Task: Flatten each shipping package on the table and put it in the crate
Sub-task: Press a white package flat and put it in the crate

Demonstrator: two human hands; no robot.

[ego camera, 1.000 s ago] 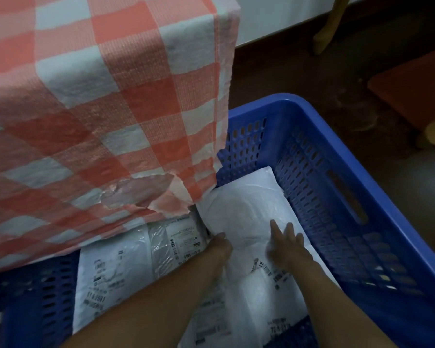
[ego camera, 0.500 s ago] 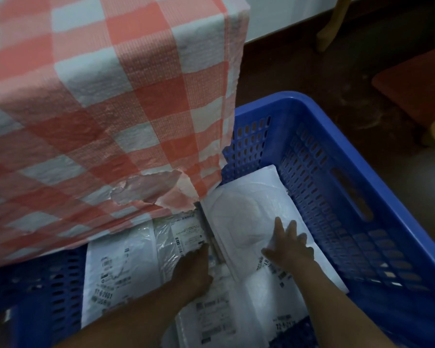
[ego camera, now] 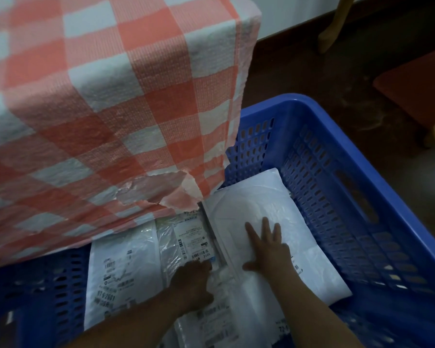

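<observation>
A blue perforated crate (ego camera: 342, 156) stands on the floor beside the table. Several white shipping packages lie flat inside it. My right hand (ego camera: 266, 244) presses with straight fingers on the top white package (ego camera: 256, 197) at the crate's right side. My left hand (ego camera: 194, 280) rests knuckles-up on the labelled packages (ego camera: 121, 267) in the middle, its fingers curled under at the seam between packages; what they hold is hidden. Both forearms reach in from the bottom edge.
A table draped in a red and white checked cloth (ego camera: 106, 96) overhangs the crate's left part; the cloth's lower hem is torn. Dark floor lies to the right, with an orange mat (ego camera: 417, 89) and a yellow furniture leg (ego camera: 334, 23) at the back.
My left hand moved left and toward me, off the top package onto the labelled ones. My right hand slid forward along the top package.
</observation>
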